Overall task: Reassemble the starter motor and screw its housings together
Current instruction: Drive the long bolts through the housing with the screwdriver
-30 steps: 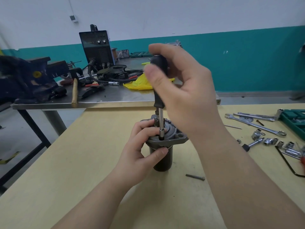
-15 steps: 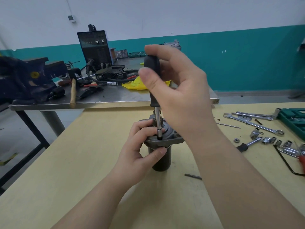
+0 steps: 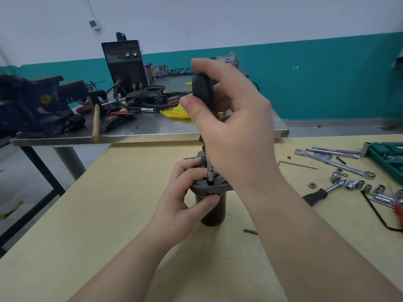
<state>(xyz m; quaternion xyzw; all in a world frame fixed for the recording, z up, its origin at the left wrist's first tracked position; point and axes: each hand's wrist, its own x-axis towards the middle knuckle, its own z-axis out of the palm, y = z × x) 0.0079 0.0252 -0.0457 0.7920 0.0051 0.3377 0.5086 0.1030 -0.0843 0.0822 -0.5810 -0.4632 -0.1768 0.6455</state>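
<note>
The starter motor stands upright on its dark cylindrical body near the middle of the pale wooden counter, its grey metal end housing on top. The left hand has its grip wrapped round the housing's near-left edge, fingers curled over the top and thumb pressed against the body just under the flange. The right hand has its grip closed round the black handle of a nut driver, whose steel shaft runs down to a socket tip seated on the housing's top face.

The motor looks heavy and rigid, cast metal over a steel can, and not fragile, but it stands tall on a narrow base and would likely tip or turn under the driver's torque. The flange is the sensible place to hold, since the smooth body offers little purchase.

The fastener under the socket is hidden, so how far in it sits cannot be judged. The right forearm covers the housing's right side and part of a loose bolt lying on the counter just right of the motor. Whether other screws are already fitted cannot be made out
</note>
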